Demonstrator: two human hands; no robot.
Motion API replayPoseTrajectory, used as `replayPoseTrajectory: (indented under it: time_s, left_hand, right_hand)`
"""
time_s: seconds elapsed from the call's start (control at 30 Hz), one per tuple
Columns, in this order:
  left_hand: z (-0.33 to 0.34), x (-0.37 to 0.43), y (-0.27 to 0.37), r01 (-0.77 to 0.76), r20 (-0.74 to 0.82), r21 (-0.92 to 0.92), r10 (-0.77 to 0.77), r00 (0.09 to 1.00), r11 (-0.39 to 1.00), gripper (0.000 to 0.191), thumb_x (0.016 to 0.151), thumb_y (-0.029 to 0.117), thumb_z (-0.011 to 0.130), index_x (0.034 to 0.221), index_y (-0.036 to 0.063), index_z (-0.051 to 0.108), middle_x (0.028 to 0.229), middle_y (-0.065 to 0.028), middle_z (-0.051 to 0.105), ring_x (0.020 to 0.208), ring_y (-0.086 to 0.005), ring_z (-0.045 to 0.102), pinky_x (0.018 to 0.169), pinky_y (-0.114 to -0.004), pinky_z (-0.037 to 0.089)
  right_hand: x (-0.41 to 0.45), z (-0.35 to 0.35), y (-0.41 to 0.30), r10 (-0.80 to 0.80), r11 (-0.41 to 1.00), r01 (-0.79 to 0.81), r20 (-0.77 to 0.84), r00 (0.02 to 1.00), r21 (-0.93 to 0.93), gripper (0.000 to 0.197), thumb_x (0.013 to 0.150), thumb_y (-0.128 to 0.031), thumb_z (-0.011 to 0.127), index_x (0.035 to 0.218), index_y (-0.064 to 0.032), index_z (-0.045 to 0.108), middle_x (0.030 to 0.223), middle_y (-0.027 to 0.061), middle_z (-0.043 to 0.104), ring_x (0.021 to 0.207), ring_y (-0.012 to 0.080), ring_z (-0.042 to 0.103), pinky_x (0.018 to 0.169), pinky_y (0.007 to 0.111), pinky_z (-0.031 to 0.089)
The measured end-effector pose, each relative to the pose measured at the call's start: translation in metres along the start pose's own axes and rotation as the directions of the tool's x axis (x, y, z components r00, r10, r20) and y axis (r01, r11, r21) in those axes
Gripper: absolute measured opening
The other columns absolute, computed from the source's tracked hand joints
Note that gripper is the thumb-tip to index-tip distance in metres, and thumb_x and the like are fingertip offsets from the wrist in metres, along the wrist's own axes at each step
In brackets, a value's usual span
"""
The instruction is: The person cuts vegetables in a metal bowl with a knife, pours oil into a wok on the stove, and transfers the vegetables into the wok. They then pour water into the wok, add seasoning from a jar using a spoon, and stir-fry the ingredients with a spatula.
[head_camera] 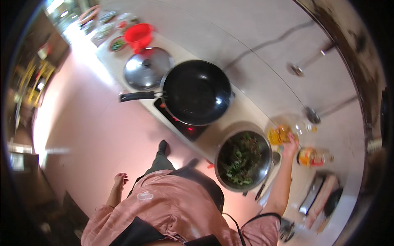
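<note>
My right hand (290,147) reaches across to the back of the counter, its fingers around a clear plastic bottle of yellow cooking oil (277,135). Near that forearm, a metal pan (267,176) holds loose leafy greens (243,163). A black wok (197,89) with nothing visible inside sits on an induction cooker (187,129) with red lights lit. The wok's black handle (137,96) points left over the counter's front edge. My left hand (120,179) hangs beside my body over the floor, fingers loosely curled and apart, with nothing seen in it.
A metal lid (147,67) lies left of the wok, near a red plastic basin (138,36) and a bowl of chopped greens (117,44). Another labelled bottle (311,156) stands to the right. Two ladles, one higher (295,69) and one lower (312,115), hang against the wall.
</note>
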State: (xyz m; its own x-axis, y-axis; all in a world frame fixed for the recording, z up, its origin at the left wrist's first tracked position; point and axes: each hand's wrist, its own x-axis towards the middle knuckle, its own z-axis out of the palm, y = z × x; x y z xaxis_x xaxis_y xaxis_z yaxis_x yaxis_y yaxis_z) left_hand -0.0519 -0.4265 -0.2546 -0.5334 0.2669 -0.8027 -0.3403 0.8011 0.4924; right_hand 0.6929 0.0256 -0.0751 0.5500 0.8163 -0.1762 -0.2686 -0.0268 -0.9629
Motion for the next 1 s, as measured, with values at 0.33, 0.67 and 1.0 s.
replayPoseTrajectory:
  time_s: [0.33,0.67,1.0]
  left_hand:
    - [0.027,-0.063,-0.057,0.044,-0.096,-0.135,-0.058,0.994,0.990,0.010,0.088,0.012,0.052,0.091,0.0077,0.061,0.079,-0.0055,0.063,0.058,-0.0159,0.060,0.054,-0.030,0.044]
    - [0.041,-0.077,-0.050,0.095,-0.078,-0.189,-0.111,0.991,0.977,0.016,0.085,0.019,0.056,0.096,0.0079,0.060,0.083,-0.0090,0.064,0.061,-0.0197,0.061,0.060,-0.037,0.042]
    - [-0.001,-0.040,-0.006,-0.013,0.045,-0.155,0.020,0.999,0.988,0.033,0.088,0.037,0.058,0.084,0.0075,0.071,0.088,-0.0056,0.069,0.072,-0.0174,0.059,0.067,-0.036,0.042]
  right_hand:
    - [0.041,-0.009,0.065,0.000,1.000,-0.001,0.133,0.991,0.008,0.015,0.084,0.002,0.055,0.090,-0.0113,0.052,0.098,0.0032,0.063,0.101,0.0194,0.057,0.094,0.061,0.034]
    - [0.033,-0.015,0.046,0.078,0.955,-0.045,0.103,0.992,-0.292,0.024,0.084,-0.012,0.061,0.106,-0.0127,0.051,0.116,0.0027,0.055,0.116,0.0202,0.046,0.099,0.055,0.031]
    - [-0.059,-0.048,0.025,0.145,0.961,-0.188,-0.207,0.967,-0.205,0.037,0.087,-0.014,0.056,0.124,-0.0136,0.051,0.095,0.0074,0.061,0.074,0.0154,0.051,0.060,0.032,0.042]
